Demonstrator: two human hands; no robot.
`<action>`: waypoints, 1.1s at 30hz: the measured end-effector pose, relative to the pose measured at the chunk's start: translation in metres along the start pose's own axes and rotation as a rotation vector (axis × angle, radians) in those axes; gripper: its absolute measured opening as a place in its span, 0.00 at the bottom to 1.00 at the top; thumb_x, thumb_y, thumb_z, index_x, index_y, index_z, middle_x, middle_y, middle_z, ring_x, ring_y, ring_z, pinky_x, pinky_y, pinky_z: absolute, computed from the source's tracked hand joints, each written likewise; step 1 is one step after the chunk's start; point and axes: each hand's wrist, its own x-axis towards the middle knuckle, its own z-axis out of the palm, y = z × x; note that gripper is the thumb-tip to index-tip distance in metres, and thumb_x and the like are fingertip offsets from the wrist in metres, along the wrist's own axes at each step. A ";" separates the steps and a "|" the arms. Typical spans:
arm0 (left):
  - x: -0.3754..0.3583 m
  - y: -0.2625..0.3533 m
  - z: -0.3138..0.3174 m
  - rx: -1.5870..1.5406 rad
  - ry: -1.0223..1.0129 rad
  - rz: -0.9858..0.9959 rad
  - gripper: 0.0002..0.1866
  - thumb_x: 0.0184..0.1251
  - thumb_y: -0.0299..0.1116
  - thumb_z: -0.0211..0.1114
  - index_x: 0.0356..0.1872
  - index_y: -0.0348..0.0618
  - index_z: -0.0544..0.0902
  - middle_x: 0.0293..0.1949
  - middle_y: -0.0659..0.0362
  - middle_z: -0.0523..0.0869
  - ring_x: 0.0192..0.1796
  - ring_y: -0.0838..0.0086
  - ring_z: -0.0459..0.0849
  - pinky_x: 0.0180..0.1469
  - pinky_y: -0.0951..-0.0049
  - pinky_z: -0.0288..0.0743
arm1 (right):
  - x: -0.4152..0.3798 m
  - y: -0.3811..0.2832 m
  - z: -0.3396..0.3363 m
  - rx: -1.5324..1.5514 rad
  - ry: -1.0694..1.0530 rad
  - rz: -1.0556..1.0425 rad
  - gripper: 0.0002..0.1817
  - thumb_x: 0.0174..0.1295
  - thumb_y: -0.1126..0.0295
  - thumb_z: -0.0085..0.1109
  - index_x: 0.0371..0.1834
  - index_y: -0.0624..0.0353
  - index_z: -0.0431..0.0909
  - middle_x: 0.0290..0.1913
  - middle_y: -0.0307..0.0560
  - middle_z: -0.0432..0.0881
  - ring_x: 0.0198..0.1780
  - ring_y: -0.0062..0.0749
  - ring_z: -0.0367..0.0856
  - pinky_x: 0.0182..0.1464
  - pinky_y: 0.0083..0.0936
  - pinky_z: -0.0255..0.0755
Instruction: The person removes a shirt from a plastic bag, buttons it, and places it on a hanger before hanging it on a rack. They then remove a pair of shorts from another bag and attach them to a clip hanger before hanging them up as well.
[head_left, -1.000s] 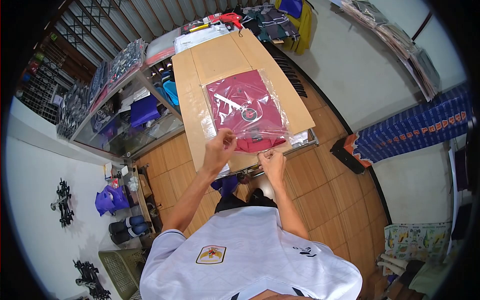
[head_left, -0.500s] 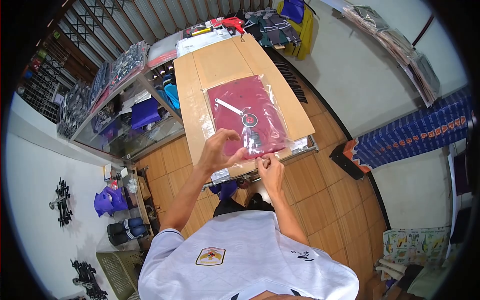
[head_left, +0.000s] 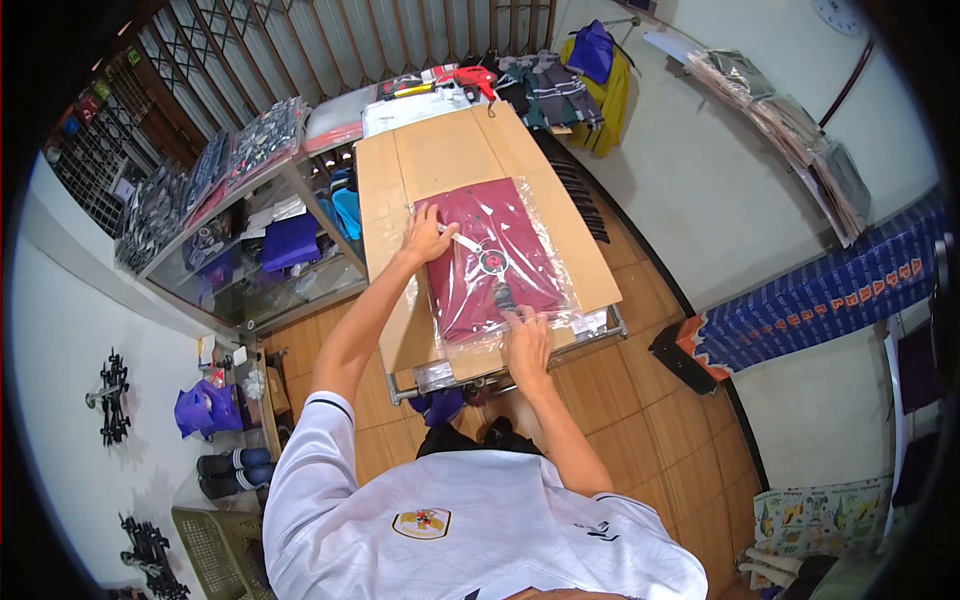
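A folded maroon garment in a clear plastic bag [head_left: 500,215] lies flat on the brown cardboard-topped table [head_left: 440,145]. On it are a round black tag [head_left: 493,262] and a white strip. My left hand [head_left: 428,236] rests at the upper left of the package, fingers spread over the plastic by the strip's upper end. My right hand [head_left: 526,345] is at the near edge of the package, its fingertips on the plastic just below the dark part under the tag. Whether those fingers grip the plastic is hard to make out.
A glass display case [head_left: 285,240] with stacked bagged clothes stands left of the table. A red tool [head_left: 474,78] and papers lie at its far end. Blue patterned boxes [head_left: 820,295] stand at the right.
My left hand has moved up from the package's near edge to its upper left. My right hand has stayed near the bottom edge. The package sits slightly lower in view.
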 end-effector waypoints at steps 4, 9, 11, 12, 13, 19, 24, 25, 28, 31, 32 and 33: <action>0.016 0.012 -0.017 0.067 -0.104 -0.192 0.51 0.69 0.68 0.61 0.83 0.44 0.58 0.84 0.51 0.58 0.82 0.41 0.56 0.79 0.38 0.57 | 0.007 0.004 0.003 -0.053 -0.005 -0.029 0.12 0.62 0.72 0.65 0.48 0.56 0.87 0.51 0.51 0.82 0.55 0.55 0.78 0.54 0.52 0.76; 0.038 -0.006 -0.007 0.100 -0.172 -0.244 0.47 0.68 0.69 0.60 0.77 0.42 0.70 0.80 0.53 0.65 0.80 0.43 0.59 0.76 0.33 0.60 | -0.006 0.004 -0.018 -0.075 -0.057 -0.014 0.09 0.62 0.72 0.65 0.44 0.56 0.87 0.48 0.52 0.82 0.54 0.54 0.78 0.52 0.51 0.76; 0.035 -0.005 -0.008 0.090 -0.156 -0.231 0.44 0.68 0.67 0.60 0.74 0.41 0.74 0.78 0.53 0.68 0.79 0.43 0.60 0.75 0.33 0.61 | -0.019 0.010 -0.024 -0.070 -0.058 -0.040 0.08 0.63 0.70 0.66 0.44 0.56 0.87 0.46 0.49 0.81 0.52 0.51 0.77 0.51 0.49 0.75; 0.033 -0.004 -0.010 0.100 -0.155 -0.225 0.44 0.68 0.67 0.60 0.74 0.41 0.74 0.78 0.53 0.68 0.79 0.43 0.60 0.75 0.33 0.61 | -0.025 0.010 -0.032 -0.047 -0.089 -0.032 0.08 0.63 0.70 0.66 0.44 0.55 0.87 0.45 0.48 0.81 0.51 0.51 0.77 0.50 0.48 0.75; 0.030 0.000 -0.013 0.111 -0.155 -0.220 0.44 0.68 0.66 0.60 0.73 0.40 0.74 0.78 0.53 0.68 0.79 0.43 0.60 0.75 0.33 0.61 | -0.032 0.008 -0.039 -0.024 -0.121 -0.024 0.08 0.63 0.69 0.66 0.44 0.55 0.87 0.45 0.48 0.81 0.51 0.50 0.77 0.50 0.48 0.74; 0.042 -0.010 -0.014 -0.011 -0.111 -0.252 0.35 0.67 0.51 0.67 0.70 0.39 0.77 0.75 0.51 0.73 0.74 0.45 0.69 0.74 0.41 0.66 | -0.056 0.000 -0.061 0.026 -0.069 -0.062 0.13 0.63 0.68 0.66 0.50 0.54 0.87 0.53 0.49 0.81 0.56 0.50 0.75 0.56 0.48 0.69; 0.060 -0.051 0.026 -0.204 0.426 -0.353 0.27 0.62 0.35 0.72 0.64 0.40 0.82 0.62 0.47 0.85 0.64 0.48 0.82 0.67 0.55 0.77 | -0.059 -0.007 -0.048 -0.038 -0.009 -0.031 0.21 0.67 0.63 0.62 0.63 0.55 0.82 0.71 0.58 0.73 0.71 0.58 0.68 0.67 0.63 0.57; 0.065 -0.052 0.027 -0.237 0.435 -0.473 0.26 0.62 0.34 0.73 0.62 0.40 0.84 0.57 0.46 0.87 0.61 0.48 0.84 0.64 0.57 0.79 | -0.059 -0.007 -0.041 -0.071 -0.019 -0.015 0.23 0.68 0.61 0.61 0.65 0.55 0.81 0.74 0.58 0.71 0.74 0.59 0.65 0.69 0.68 0.53; 0.075 -0.055 0.015 -0.413 0.276 -0.628 0.22 0.63 0.37 0.74 0.56 0.36 0.86 0.47 0.44 0.91 0.49 0.53 0.90 0.56 0.58 0.83 | -0.055 -0.008 -0.028 -0.096 -0.055 0.026 0.26 0.72 0.57 0.59 0.71 0.55 0.77 0.79 0.60 0.65 0.80 0.63 0.57 0.72 0.79 0.41; 0.115 -0.105 0.024 -0.838 0.102 -0.609 0.14 0.72 0.35 0.70 0.52 0.37 0.86 0.38 0.51 0.92 0.40 0.64 0.90 0.43 0.64 0.85 | -0.046 -0.005 -0.016 -0.075 -0.107 0.051 0.32 0.73 0.53 0.58 0.78 0.53 0.71 0.83 0.61 0.59 0.84 0.68 0.49 0.73 0.86 0.32; 0.125 -0.115 0.021 -1.040 0.033 -0.582 0.11 0.74 0.33 0.68 0.51 0.39 0.86 0.38 0.53 0.91 0.40 0.67 0.90 0.40 0.67 0.84 | -0.040 -0.007 -0.014 -0.081 -0.105 0.049 0.33 0.73 0.53 0.58 0.78 0.52 0.70 0.83 0.62 0.59 0.84 0.69 0.49 0.72 0.86 0.31; 0.126 -0.121 0.019 -1.240 -0.039 -0.553 0.08 0.76 0.32 0.67 0.50 0.41 0.86 0.37 0.55 0.91 0.39 0.69 0.90 0.37 0.70 0.83 | -0.035 -0.008 -0.013 -0.086 -0.106 0.047 0.34 0.73 0.52 0.58 0.79 0.52 0.69 0.84 0.62 0.58 0.84 0.69 0.49 0.72 0.87 0.31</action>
